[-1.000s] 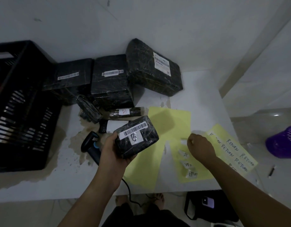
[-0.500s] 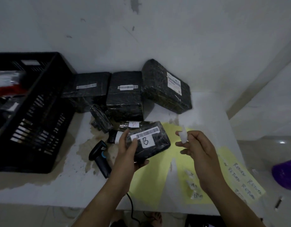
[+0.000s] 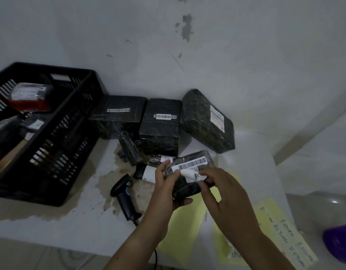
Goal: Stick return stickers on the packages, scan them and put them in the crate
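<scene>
The small package (image 3: 185,189), wrapped in black film, is up off the table in my grip, its barcode label (image 3: 191,164) facing me. I am in the sticking step. The white return sticker (image 3: 189,175) lies crumpled against the wrap just under the barcode, and I cannot tell whether any of it has bonded yet. My left hand (image 3: 164,190) is curled round the package's left end, thumb on top at the sticker's edge and fingers underneath. My right hand (image 3: 220,193) pinches the sticker's other end between thumb and forefinger, with the rest of its fingers loose. I judge the next move needs the sticker pulled flat and rubbed down clear of the barcode bars, so the code still reads. After that comes the scan. The handheld barcode scanner (image 3: 124,193) lies on the stained white table (image 3: 51,227) just left of my left hand, so one hand will have to let go to take it. Under my right wrist lie the yellow sheets (image 3: 285,236) with "RETURN" handwritten on them. Just beyond my grip sit a few small wrapped parcels (image 3: 129,151). Behind those, three larger black packages (image 3: 160,125) stand by the wall, apparently not yet processed. The black plastic crate (image 3: 57,162) stands well off to the left of my grip and already holds some packages.
</scene>
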The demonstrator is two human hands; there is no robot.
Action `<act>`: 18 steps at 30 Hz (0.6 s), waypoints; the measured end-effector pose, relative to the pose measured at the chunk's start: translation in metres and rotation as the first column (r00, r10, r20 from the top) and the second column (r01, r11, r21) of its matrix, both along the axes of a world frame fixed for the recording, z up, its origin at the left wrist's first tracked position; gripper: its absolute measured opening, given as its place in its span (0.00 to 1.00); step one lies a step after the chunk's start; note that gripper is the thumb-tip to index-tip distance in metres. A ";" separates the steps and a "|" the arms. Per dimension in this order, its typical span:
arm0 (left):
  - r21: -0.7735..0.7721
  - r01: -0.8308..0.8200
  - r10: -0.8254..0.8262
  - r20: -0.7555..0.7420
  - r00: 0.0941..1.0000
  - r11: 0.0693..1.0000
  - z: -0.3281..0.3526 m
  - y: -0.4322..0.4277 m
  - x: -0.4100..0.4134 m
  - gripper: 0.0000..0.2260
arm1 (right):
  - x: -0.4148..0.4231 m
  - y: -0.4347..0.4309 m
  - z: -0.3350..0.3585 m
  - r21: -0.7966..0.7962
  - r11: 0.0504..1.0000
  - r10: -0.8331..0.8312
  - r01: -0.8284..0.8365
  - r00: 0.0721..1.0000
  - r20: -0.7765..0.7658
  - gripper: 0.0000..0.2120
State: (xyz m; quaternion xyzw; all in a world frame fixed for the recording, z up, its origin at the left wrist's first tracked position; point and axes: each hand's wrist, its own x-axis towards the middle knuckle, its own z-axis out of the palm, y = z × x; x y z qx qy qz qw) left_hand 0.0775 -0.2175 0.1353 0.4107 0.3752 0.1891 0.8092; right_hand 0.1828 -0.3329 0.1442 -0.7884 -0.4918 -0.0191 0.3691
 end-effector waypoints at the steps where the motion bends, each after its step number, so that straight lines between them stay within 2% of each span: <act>1: -0.012 -0.007 0.007 0.008 1.000 1.000 0.000 0.000 0.000 0.13 | 0.001 0.001 -0.002 0.013 1.000 -0.005 0.004 1.000 0.027 0.09; 4: -0.031 -0.029 0.030 0.017 0.999 0.999 0.001 0.002 -0.002 0.12 | 0.002 0.002 -0.002 0.058 0.998 -0.018 0.014 0.997 0.071 0.08; 8: 0.022 0.008 -0.008 0.033 0.999 1.000 0.002 0.003 -0.003 0.28 | 0.004 0.004 0.001 0.057 0.998 -0.023 0.016 0.991 0.135 0.09; 10: 0.061 0.024 -0.026 0.035 0.999 0.998 0.003 0.003 -0.004 0.31 | 0.004 0.005 0.002 0.073 0.997 -0.027 0.016 0.989 0.143 0.09; 14: 0.101 0.010 -0.012 0.022 1.000 0.995 0.005 0.003 -0.002 0.35 | 0.004 0.005 -0.001 0.088 0.996 -0.030 0.016 0.985 0.167 0.09; 18: 0.129 -0.006 0.006 -0.001 1.000 0.992 0.010 0.000 0.001 0.34 | 0.006 0.004 -0.005 0.065 0.998 -0.032 0.020 0.983 0.178 0.11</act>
